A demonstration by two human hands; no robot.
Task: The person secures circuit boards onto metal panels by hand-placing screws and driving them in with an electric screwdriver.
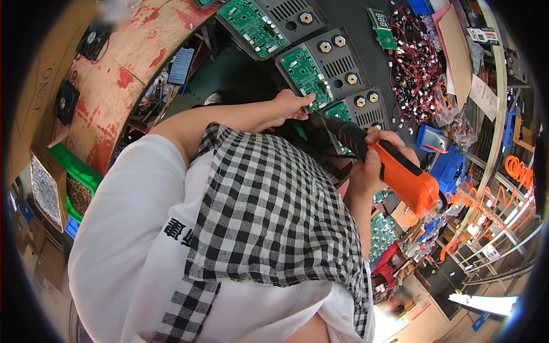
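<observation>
My right hand (374, 163) is wrapped round an orange and black electric screwdriver (405, 177). Its dark nose points up and left, toward the near edge of a grey metal panel (343, 60). On that panel lies a green circuit board (306, 71), beside vent slots and brass terminals. At the board's near corner, close to the driver's tip, my left hand (293, 107) has its thumb and fingers pinched together. What they hold, if anything, is too small to make out. A second board (338, 111) on another grey panel sits just right, partly behind the screwdriver.
Another panel with a circuit board (251, 26) lies at the far left of the row. Beyond the panels is a heap of red and black wires (414, 68), with a blue tray (433, 139) nearer. A worn wooden table (128, 68) curves along the left.
</observation>
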